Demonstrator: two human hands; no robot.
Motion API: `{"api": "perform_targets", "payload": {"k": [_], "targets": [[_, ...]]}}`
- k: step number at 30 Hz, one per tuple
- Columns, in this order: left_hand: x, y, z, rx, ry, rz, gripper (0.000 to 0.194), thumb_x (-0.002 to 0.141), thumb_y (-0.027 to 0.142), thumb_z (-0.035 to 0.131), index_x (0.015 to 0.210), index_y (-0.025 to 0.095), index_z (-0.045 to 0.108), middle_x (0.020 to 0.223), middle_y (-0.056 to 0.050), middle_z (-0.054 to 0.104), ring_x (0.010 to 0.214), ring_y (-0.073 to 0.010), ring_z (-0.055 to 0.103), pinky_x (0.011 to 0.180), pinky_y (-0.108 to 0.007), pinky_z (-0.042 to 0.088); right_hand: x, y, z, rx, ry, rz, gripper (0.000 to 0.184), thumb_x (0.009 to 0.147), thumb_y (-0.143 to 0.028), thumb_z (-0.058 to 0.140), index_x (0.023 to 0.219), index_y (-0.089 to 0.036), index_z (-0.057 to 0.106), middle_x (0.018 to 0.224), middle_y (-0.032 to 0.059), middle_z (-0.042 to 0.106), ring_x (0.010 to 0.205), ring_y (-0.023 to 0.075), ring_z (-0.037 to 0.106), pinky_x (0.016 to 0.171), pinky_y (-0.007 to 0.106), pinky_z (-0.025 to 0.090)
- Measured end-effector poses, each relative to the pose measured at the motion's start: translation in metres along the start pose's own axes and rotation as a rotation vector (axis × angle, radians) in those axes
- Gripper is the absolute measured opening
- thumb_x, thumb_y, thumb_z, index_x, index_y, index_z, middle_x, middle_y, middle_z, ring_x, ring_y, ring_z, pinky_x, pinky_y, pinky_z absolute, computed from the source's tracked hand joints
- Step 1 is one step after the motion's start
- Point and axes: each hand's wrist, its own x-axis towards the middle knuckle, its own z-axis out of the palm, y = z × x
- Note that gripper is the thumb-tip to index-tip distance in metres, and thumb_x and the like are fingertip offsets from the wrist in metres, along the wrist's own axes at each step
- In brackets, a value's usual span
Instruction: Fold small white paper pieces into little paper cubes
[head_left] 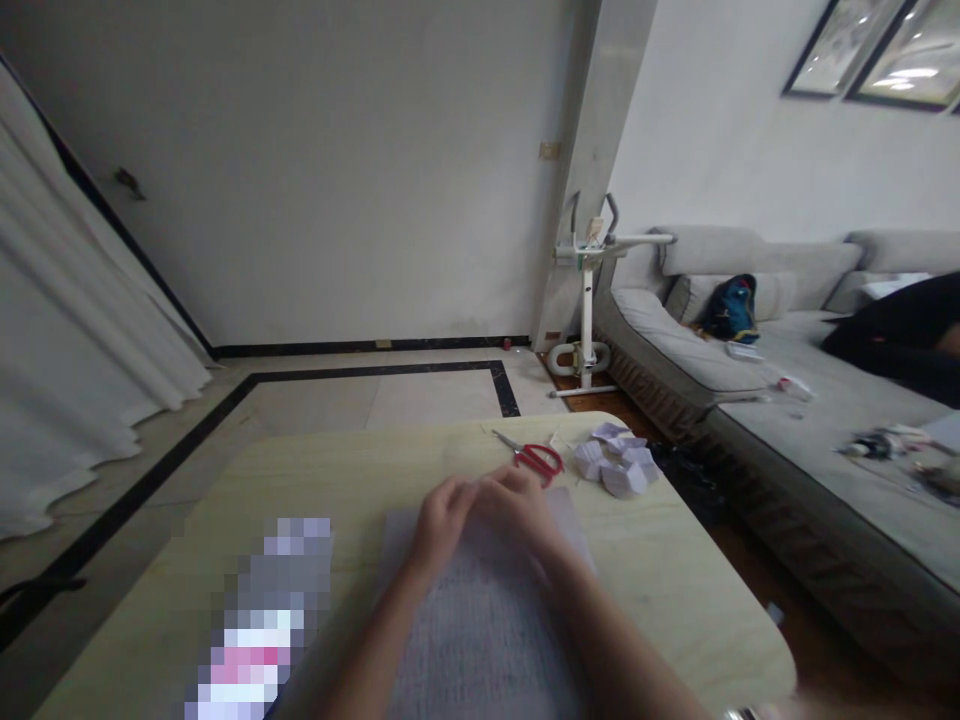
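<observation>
A large sheet of paper (487, 640) covered in faint, blurred marks lies on the pale wooden table in front of me. At its far edge my left hand (446, 510) and my right hand (517, 505) come together, fingertips pinched and nearly touching. Motion blur and the fingers hide what is between them. Just beyond my right hand lies a pair of scissors (538, 460) with red handles, blades pointing away to the left. Several folded white paper pieces (619, 462) sit in a cluster to the right of the scissors.
The table (697, 600) has rounded corners. A pixelated object (255, 640) lies at its left. A grey sofa (795, 350) stands to the right, with a backpack (731, 308) and a person's dark-clothed body (900, 335) on it. Exercise equipment (586, 310) stands by the wall.
</observation>
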Motion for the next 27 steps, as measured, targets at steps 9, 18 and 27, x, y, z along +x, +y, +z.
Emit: {"api": "perform_targets", "payload": {"k": [9,18,27], "targets": [[0.0015,-0.0003,-0.0052,0.015,-0.019,-0.012,0.033,0.081,0.044,0.053,0.076,0.013,0.062,0.067,-0.004,0.065,0.063,-0.0165,0.06,0.059,-0.025,0.045,-0.0008,-0.0011,-0.0001,-0.026,0.0,0.009,0.017,0.074,-0.033,0.062,0.072,-0.017,0.068,0.066,0.0016,0.063,0.061,0.0142,0.056,0.056,0.024,0.042],[0.0012,-0.0034,-0.0017,0.02,-0.098,-0.044,0.035,0.081,0.046,0.052,0.078,0.013,0.064,0.068,-0.004,0.066,0.064,-0.0172,0.06,0.059,-0.025,0.045,0.0034,0.0035,-0.0011,-0.022,0.115,0.014,0.017,0.074,-0.033,0.061,0.063,-0.02,0.064,0.056,-0.0009,0.056,0.053,0.0132,0.049,0.05,0.023,0.038],[-0.0005,-0.0014,-0.0018,0.065,-0.039,-0.033,0.037,0.078,0.049,0.055,0.072,0.013,0.064,0.063,-0.003,0.064,0.06,-0.0162,0.059,0.054,-0.024,0.044,0.0002,0.0052,0.0019,-0.026,-0.026,0.046,0.022,0.076,-0.038,0.06,0.066,-0.019,0.06,0.06,-0.0006,0.057,0.055,0.0135,0.052,0.05,0.023,0.039]]}}
